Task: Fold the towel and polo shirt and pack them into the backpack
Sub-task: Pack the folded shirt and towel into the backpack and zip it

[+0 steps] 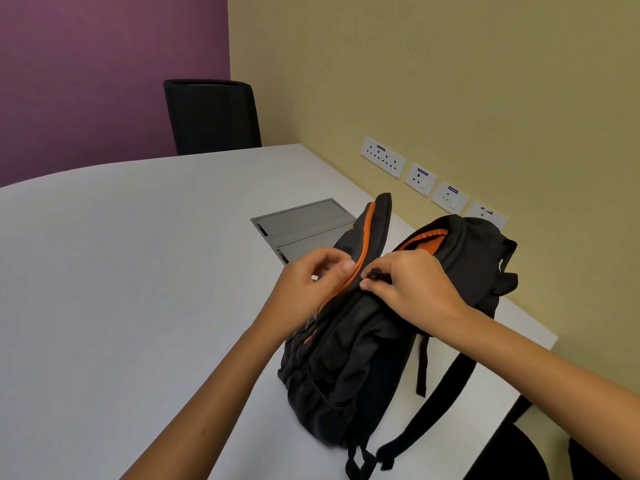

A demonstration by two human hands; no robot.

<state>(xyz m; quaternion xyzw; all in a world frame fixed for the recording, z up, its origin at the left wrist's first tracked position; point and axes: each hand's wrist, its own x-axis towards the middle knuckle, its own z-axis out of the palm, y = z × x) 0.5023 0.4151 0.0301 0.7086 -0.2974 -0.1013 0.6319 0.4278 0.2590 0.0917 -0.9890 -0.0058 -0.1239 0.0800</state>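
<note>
A black backpack with orange trim stands upright on the white table, its main compartment gaping at the top and showing orange lining. My left hand pinches the orange-edged front flap beside the zip. My right hand pinches a small black zipper pull at the near end of the opening. Neither a towel nor a polo shirt shows in the view; the bag's inside is hidden.
A grey cable hatch is set in the table behind the bag. Wall sockets line the yellow wall at the right. A black chair stands at the table's far side. Shoulder straps hang over the table's near right edge.
</note>
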